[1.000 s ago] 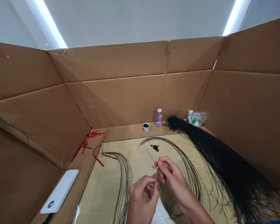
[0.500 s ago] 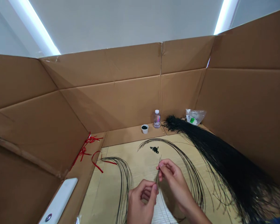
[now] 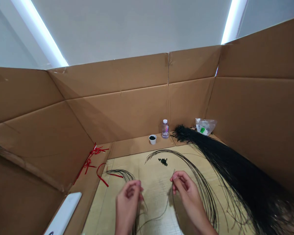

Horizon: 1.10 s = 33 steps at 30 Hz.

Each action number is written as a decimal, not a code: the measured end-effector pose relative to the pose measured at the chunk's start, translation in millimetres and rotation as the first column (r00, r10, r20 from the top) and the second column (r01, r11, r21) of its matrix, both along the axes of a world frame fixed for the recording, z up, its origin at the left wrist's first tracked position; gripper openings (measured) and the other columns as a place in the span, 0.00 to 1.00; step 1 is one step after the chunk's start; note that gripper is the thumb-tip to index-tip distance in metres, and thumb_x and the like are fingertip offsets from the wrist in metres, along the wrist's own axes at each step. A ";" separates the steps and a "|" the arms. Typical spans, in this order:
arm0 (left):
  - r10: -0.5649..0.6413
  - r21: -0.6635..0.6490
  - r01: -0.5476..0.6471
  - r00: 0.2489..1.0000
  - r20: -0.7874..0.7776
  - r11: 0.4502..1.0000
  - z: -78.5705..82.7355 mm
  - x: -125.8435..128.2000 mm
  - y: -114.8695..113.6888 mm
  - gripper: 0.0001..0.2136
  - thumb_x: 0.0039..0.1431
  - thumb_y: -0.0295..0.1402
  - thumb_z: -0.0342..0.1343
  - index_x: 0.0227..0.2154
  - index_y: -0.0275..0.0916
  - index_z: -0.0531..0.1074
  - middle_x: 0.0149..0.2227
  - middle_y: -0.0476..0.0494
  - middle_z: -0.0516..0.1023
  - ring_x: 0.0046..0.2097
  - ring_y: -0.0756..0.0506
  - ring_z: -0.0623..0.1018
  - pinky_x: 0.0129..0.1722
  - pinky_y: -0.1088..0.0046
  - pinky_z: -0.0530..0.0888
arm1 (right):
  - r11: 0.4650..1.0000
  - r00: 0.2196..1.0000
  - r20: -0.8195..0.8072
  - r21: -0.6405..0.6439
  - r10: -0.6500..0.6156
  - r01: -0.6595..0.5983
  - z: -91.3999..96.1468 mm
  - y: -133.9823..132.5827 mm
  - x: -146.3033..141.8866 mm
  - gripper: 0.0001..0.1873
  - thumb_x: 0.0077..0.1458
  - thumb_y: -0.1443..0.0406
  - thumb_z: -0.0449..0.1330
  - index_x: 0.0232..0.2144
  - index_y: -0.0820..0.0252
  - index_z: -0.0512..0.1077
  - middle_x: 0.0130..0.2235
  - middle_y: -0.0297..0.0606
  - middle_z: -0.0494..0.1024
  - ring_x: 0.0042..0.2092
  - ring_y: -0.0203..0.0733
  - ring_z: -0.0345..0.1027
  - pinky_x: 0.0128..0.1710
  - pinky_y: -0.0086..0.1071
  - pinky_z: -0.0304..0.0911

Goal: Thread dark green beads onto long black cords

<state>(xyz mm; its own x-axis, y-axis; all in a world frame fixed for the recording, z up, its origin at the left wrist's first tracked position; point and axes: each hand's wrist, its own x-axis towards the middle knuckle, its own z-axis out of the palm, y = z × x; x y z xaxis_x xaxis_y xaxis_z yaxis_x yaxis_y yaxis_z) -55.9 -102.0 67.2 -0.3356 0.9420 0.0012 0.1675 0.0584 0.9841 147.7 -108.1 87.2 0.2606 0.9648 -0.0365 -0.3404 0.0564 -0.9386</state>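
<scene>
My right hand (image 3: pixel 187 194) pinches a thin black cord (image 3: pixel 167 203) between thumb and forefinger, a short tip poking up past them. Below my fingers, one strand bows left across the tabletop (image 3: pixel 152 195) and another drops toward me. My left hand (image 3: pixel 127 204) has thumb and fingers drawn together, with a strand hanging just beside the fingertips; blur hides whether I'm gripping it.

With so little tip above my right fingers, I think a loose pinch could let the cord slip out. The bowed strand runs toward the left cord bundle (image 3: pixel 124 173), so a tug there might snag it or drag others along. The arched cord bundle (image 3: pixel 201 176) lies close by my right wrist and could tangle the same way. Farther out, a trailing end could scatter the small black pieces (image 3: pixel 163 162); the white cup (image 3: pixel 152 142) of dark bits stands well beyond.
</scene>
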 end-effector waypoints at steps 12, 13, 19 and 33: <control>-0.455 0.063 0.470 0.875 -0.167 0.881 54.4 61.5 -6.2 0.13 0.64 0.43 0.62 0.39 0.40 0.85 0.34 0.42 0.85 0.35 0.44 0.81 0.37 0.71 0.76 | 0.991 0.987 0.143 0.104 0.069 -0.084 23.2 -9.1 17.2 0.21 0.63 0.45 0.66 0.36 0.56 0.75 0.34 0.36 0.74 0.32 0.40 0.64 0.33 0.31 0.64; -0.481 0.071 0.487 0.872 -0.089 0.870 56.7 71.3 -13.6 0.11 0.64 0.42 0.63 0.39 0.39 0.85 0.33 0.42 0.85 0.34 0.44 0.81 0.37 0.72 0.77 | 0.991 0.988 0.139 0.109 0.067 -0.082 25.1 -10.2 18.0 0.21 0.63 0.45 0.66 0.36 0.56 0.75 0.34 0.36 0.74 0.33 0.40 0.65 0.34 0.31 0.64; -0.448 0.041 0.447 0.884 0.131 0.894 57.1 86.4 -25.3 0.09 0.60 0.38 0.67 0.34 0.37 0.83 0.29 0.42 0.83 0.30 0.47 0.79 0.32 0.75 0.76 | 0.992 0.990 0.106 0.079 0.091 -0.100 29.7 -15.5 20.1 0.20 0.64 0.46 0.66 0.36 0.56 0.74 0.35 0.38 0.77 0.35 0.41 0.67 0.35 0.30 0.65; -0.415 -0.011 0.415 0.910 0.012 0.910 55.9 80.9 -31.8 0.11 0.63 0.39 0.64 0.33 0.36 0.83 0.28 0.43 0.82 0.28 0.50 0.73 0.30 0.77 0.69 | 0.984 0.980 0.090 0.025 0.175 -0.178 33.7 -17.9 16.6 0.20 0.62 0.46 0.68 0.36 0.56 0.76 0.34 0.37 0.76 0.35 0.42 0.67 0.35 0.31 0.63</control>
